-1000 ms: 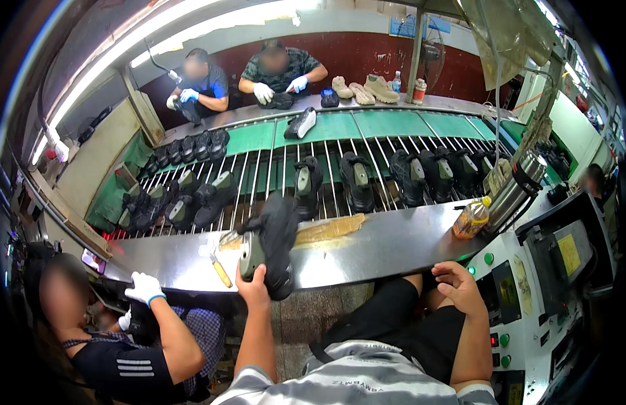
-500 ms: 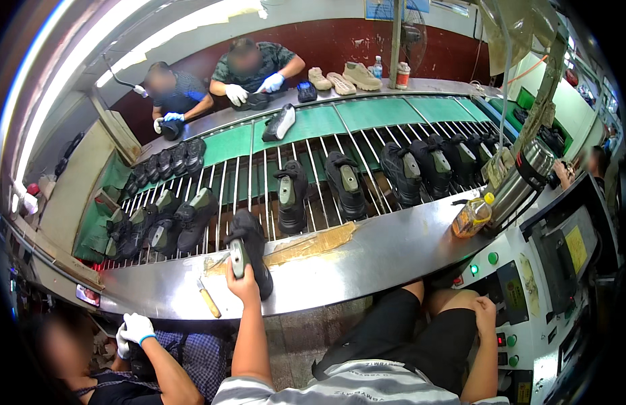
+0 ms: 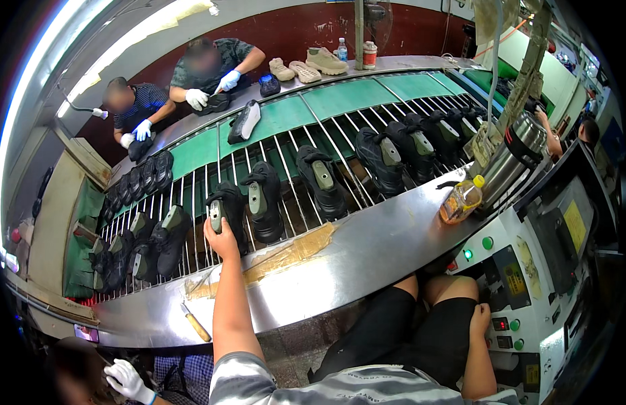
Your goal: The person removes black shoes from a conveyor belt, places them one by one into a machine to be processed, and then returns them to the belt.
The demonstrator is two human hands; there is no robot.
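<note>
My left hand [image 3: 220, 237] grips a black shoe [image 3: 236, 206] by the pale green shoe last in its opening. The shoe stands on the metal bars of the conveyor rack [image 3: 291, 219], its heel end toward me. Just right of it is another black shoe [image 3: 264, 196] on a last, and a third black shoe [image 3: 322, 179] stands farther along. My right hand [image 3: 480, 320] rests by my right knee, fingers curled in and holding nothing visible. On the steel ledge [image 3: 367, 250] a wooden-handled tool [image 3: 196, 324] lies left of my left forearm.
More black shoes [image 3: 171, 236] stand at the left and right of the rack. A drink bottle [image 3: 461, 200] and a steel flask [image 3: 512, 158] stand near a control panel [image 3: 508, 290]. Two people work across the rack; a gloved co-worker's hand [image 3: 127, 381] is at lower left.
My left hand has carried the black shoe forward from the steel ledge onto the rack's bars. The view has turned slightly. My right hand remains by the knee.
</note>
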